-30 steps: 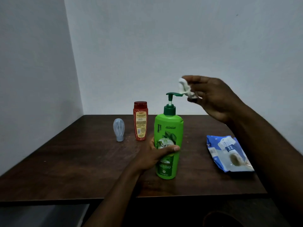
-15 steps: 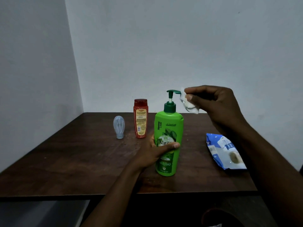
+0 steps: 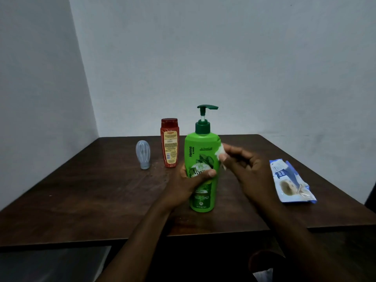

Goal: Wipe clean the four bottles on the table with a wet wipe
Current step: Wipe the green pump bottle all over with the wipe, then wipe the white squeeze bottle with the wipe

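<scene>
Gripped around its lower front by the left hand (image 3: 188, 181), the green pump bottle (image 3: 202, 159) is kept upright on the dark wooden tabletop (image 3: 91, 200), a little in front of the middle. The thumb is laid across the printed label while the other fingers are wrapped behind the body, out of sight.

A crumpled white wet wipe (image 3: 220, 152) is pinched between the fingertips of the right hand (image 3: 247, 169) and is pressed against the bottle's right shoulder, just below the dark green collar. Most of the wipe is hidden by the fingers; only a small bunched part is seen. The pump head is raised, and its spout is pointed to the right.

In the head view, two more bottles are seen farther back and to the left. A red bottle (image 3: 169, 142) with a yellow label is stood upright just behind and left of the green one, apart from it. A small pale grey bottle (image 3: 143, 156) is stood cap-down to the left of the red one, with a clear gap between them. A fourth bottle cannot be made out.

A blue and white wipes packet (image 3: 291, 182) is laid flat near the right edge of the tabletop, well apart from the bottles. Plain pale walls are met in a corner behind.
</scene>
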The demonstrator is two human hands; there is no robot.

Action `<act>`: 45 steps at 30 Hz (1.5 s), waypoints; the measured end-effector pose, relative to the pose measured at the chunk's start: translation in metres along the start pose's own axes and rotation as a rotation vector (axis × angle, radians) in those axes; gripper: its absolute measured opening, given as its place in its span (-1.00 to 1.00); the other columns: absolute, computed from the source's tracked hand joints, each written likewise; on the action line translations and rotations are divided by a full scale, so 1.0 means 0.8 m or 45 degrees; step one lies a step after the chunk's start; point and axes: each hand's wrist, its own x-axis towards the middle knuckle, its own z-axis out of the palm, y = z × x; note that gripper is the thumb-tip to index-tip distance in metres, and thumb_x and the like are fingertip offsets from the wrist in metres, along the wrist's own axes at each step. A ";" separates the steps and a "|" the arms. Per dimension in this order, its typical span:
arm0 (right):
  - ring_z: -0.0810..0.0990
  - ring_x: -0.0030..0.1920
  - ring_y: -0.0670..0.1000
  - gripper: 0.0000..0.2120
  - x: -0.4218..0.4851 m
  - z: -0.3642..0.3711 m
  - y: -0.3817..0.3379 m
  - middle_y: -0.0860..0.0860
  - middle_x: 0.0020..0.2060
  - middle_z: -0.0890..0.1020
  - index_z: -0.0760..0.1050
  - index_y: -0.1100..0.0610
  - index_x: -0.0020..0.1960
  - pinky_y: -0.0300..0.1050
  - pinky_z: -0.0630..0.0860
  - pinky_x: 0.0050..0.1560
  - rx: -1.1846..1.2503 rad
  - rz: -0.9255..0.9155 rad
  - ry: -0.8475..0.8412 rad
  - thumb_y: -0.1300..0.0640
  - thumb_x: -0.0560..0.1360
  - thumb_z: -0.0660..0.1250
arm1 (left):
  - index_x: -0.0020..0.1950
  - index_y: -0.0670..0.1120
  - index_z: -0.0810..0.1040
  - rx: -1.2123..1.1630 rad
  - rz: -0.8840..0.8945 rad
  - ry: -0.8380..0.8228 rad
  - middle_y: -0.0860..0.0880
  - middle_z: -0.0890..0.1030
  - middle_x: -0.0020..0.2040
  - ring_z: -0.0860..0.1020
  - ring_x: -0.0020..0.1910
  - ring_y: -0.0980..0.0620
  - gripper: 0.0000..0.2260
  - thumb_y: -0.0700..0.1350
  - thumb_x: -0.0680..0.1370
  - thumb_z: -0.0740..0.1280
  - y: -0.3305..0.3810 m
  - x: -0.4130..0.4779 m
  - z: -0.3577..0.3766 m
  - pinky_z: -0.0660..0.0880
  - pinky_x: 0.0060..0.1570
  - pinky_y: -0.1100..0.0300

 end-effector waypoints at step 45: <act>0.67 -0.01 0.15 -0.75 0.128 -0.051 0.139 0.12 -0.10 0.69 0.64 0.21 0.07 0.11 0.61 0.08 -1.025 0.362 0.133 0.36 0.40 0.42 | 0.25 -0.11 0.58 0.808 0.022 0.138 -0.03 0.66 0.14 0.61 -0.02 0.08 -0.74 -0.15 0.57 0.41 -0.097 0.152 0.011 0.61 0.03 0.07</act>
